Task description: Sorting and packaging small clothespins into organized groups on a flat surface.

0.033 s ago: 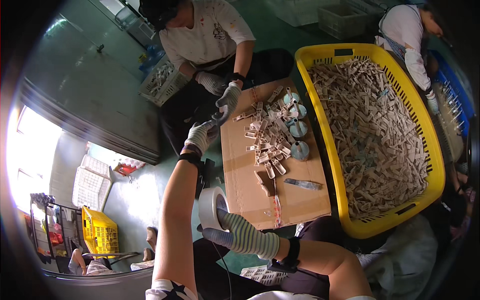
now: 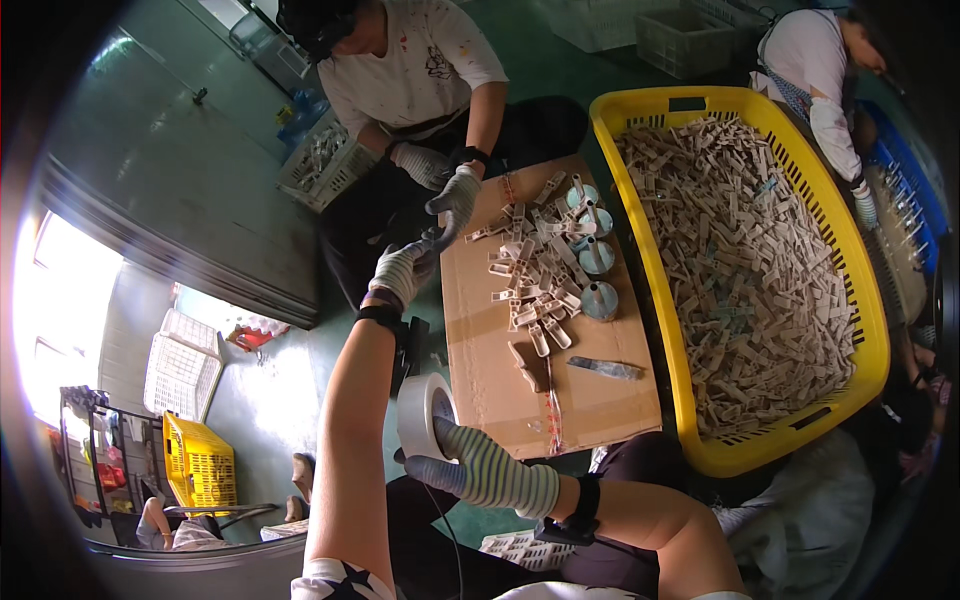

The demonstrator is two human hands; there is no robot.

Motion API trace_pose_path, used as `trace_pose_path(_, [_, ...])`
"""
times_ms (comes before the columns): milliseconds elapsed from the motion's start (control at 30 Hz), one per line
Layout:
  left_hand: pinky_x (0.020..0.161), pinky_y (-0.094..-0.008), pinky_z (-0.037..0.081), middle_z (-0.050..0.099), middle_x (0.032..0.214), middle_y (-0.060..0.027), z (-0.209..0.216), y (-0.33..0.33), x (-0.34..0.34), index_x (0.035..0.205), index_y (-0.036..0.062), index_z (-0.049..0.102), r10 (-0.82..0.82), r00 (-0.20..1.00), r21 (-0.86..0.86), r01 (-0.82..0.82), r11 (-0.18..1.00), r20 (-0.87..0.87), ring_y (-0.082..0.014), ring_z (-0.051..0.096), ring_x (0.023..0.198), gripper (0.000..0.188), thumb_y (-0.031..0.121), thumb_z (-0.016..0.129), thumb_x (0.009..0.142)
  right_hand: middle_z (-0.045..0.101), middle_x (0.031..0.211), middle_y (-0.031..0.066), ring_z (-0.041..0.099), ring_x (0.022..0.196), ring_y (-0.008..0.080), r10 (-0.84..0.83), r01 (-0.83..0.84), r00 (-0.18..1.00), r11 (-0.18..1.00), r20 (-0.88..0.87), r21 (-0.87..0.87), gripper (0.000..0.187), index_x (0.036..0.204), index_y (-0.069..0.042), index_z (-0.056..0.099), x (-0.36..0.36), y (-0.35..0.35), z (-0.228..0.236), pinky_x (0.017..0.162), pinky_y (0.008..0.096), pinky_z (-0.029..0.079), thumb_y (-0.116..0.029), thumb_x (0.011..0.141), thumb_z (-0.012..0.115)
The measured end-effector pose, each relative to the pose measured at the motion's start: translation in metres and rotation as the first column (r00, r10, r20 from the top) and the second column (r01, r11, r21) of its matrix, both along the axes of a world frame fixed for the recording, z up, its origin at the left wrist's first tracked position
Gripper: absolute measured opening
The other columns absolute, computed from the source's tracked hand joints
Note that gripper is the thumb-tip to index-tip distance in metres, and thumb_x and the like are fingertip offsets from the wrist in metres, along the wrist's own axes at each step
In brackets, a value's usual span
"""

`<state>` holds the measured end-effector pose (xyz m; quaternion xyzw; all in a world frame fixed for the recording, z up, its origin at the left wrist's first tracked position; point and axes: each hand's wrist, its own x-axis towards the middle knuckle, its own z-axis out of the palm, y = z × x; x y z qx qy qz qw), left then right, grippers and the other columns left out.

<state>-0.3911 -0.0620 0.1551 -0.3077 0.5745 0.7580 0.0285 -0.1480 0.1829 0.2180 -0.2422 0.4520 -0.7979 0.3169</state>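
Near the cardboard edge (image 2: 456, 335), right fingers (image 2: 480, 480) grip a tape roll (image 2: 415, 420); whether left fingers (image 2: 424, 262) grip is unclear.

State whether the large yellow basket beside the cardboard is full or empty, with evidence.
Well filled: small beige pieces spread inside the yellow basket from wall to wall, hiding its floor. Their depth: cannot tell.

A workshop: gloved co-worker (image 2: 425, 75), cardboard worktop (image 2: 490, 400) strewn with beige plastic parts (image 2: 525, 270), heaped yellow crate (image 2: 740, 457).
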Motion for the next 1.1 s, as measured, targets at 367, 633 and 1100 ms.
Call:
trace_pose_path(367, [0.049,-0.0247,0.039,0.044,0.061,0.0066,0.013,-0.019,0.006,0.081,0.0159,0.055,0.021,0.995,-0.064,-0.027,0.998,-0.094,-0.0097,0.046,0.052,0.02,0.03,0.067,0.088,0.063,0.106,0.0044,0.057,0.1,0.0126,-0.017,0.016,0.999,1.0,0.05,0.023,0.047,0.122,-0.002,0.052,-0.012,-0.005,-0.004,0.09,0.029,0.044,-0.034,0.089,0.065])
trace_pose_path(633, [0.072,-0.0322,0.05,0.06,0.096,-0.0029,0.023,-0.001,0.158,0.13,0.0147,0.047,-0.001,1.0,-0.294,0.005,0.956,0.014,-0.0132,0.059,0.081,0.058,0.042,0.068,0.083,0.062,0.092,0.0086,0.059,0.085,0.0218,0.249,-0.275,0.961,0.897,0.119,0.345,0.046,0.112,-0.003,0.057,0.122,-0.018,-0.093,0.079,0.0323,0.047,-0.04,0.086,0.064])
trace_pose_path(1100, [0.085,-0.0392,0.052,0.06,0.111,-0.0145,-0.037,-0.038,0.42,0.129,0.0024,0.046,0.225,0.973,0.205,-0.211,0.956,-0.046,-0.028,0.062,0.099,0.051,0.016,0.069,0.086,0.063,0.091,-0.0023,0.056,0.08,0.0084,0.038,-0.14,0.957,0.928,0.287,0.344,0.028,0.103,-0.007,0.064,0.196,-0.023,-0.115,0.074,0.0271,0.046,-0.031,0.089,0.066])
